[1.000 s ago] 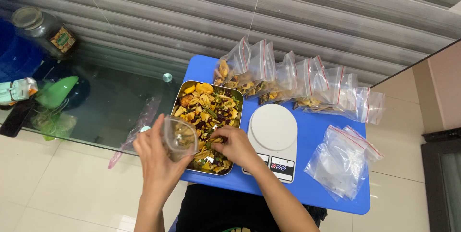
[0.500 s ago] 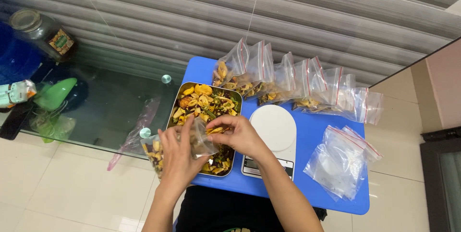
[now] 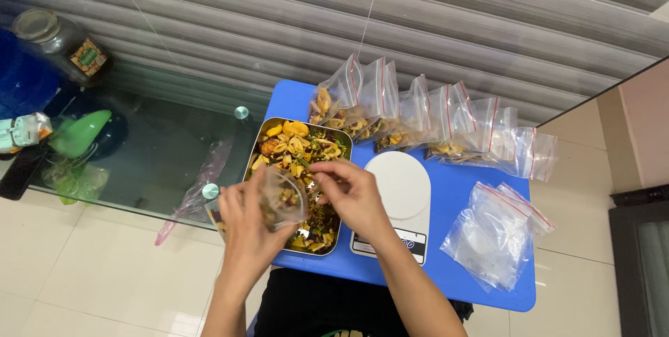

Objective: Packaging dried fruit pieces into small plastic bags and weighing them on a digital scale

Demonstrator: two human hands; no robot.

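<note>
Rectangular steel tray (image 3: 345, 140) on small blue plastic table (image 3: 460, 190), full of mixed dried fruit and veg chips. Left hand (image 3: 245, 225) curled around small clear zip bag (image 3: 282, 200), held open over the tray's near half, some chips inside. Right hand (image 3: 352, 192) with fingers pinched at the bag mouth, touching it; cannot tell if it holds chips. White round digital kitchen scale (image 3: 400, 187) just right of tray. Row of filled clear zip bags (image 3: 418, 117) along table's far edge, pile of empty zip bags (image 3: 493, 236) at right.
</note>
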